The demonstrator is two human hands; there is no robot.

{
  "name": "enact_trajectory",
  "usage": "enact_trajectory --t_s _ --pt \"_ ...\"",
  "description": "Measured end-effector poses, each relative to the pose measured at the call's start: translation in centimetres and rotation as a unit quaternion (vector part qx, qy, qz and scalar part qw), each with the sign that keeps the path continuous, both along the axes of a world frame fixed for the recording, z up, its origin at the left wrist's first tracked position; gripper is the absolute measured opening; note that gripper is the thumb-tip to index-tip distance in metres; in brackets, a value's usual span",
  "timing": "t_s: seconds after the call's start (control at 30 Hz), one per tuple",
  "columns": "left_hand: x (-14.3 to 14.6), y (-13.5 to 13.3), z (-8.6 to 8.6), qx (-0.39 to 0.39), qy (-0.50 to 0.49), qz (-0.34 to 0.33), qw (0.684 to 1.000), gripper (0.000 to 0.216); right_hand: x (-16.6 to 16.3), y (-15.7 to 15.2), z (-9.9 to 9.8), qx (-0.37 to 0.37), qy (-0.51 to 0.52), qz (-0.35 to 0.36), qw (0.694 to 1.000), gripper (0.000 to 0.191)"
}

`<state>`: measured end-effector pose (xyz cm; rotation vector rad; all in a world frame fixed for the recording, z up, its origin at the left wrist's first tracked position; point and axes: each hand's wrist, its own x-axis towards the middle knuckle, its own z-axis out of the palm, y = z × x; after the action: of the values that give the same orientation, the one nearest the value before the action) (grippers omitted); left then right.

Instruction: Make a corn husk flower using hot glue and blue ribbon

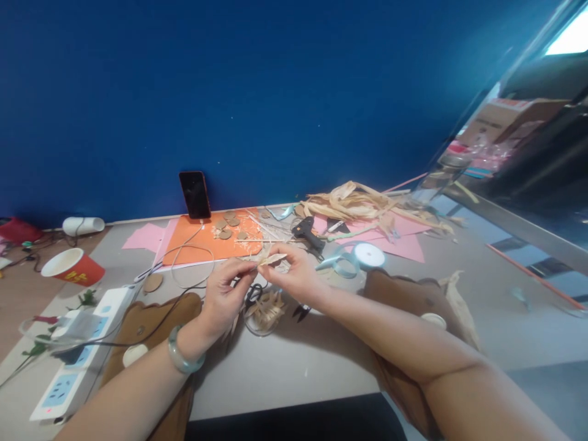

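Note:
My right hand (296,277) pinches a small pale strip of dried corn husk (275,260) between thumb and fingers. My left hand (226,295), with a jade-coloured bangle on its wrist, is closed at the left end of the same strip; its fingertips meet those of the right. Just below the hands sits a small clear bowl (261,331) holding folded husk pieces (269,309). Black-handled scissors (253,295) lie partly hidden beside the bowl, and dark snips (302,312) rest under my right wrist.
A glue gun (307,231), a ribbon spool (369,255) and a heap of husks (353,202) lie beyond my hands. Cork-like discs (225,234) rest on orange paper (188,239), near a propped phone (195,195). Leftward are a power strip (62,389) and a paper cup (76,267).

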<state>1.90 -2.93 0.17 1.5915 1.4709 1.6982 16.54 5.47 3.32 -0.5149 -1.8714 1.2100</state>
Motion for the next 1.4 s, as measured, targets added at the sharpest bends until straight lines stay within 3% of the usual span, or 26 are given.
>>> enact_trajectory --t_s 0.6,0.77,0.93,1.0,1.1,1.23,1.4 --pt "0.2 -0.3 -0.5 -0.012 0.064 -0.003 0.998 0.014 -0.3 -1.0 -0.4 0.004 0.025 -0.035 0.999 0.009" --pt "0.4 0.1 -0.5 -0.064 -0.054 -0.025 0.996 0.013 -0.4 -0.7 -0.6 -0.019 0.014 -0.024 0.999 0.013" --pt "0.5 0.4 0.0 -0.135 -0.211 -0.041 0.967 0.017 -0.4 -0.3 -1.2 0.005 -0.022 -0.022 1.0 0.012" --pt "0.4 0.3 0.3 -0.16 -0.236 -0.051 0.957 0.021 -0.3 -0.1 -1.3 0.037 -0.003 -0.056 0.998 0.03" --pt "0.3 0.3 0.7 -0.165 -0.223 -0.033 0.96 0.023 0.1 0.3 -1.2 0.165 0.039 -0.132 0.977 0.054" --pt "0.3 0.3 0.8 -0.144 -0.159 -0.009 0.977 0.024 0.9 0.8 -0.6 0.337 0.028 -0.146 0.93 0.037" --pt "0.0 0.4 0.3 -0.116 -0.096 0.007 0.989 0.021 1.2 1.0 0.0 0.396 -0.018 -0.142 0.907 0.016"
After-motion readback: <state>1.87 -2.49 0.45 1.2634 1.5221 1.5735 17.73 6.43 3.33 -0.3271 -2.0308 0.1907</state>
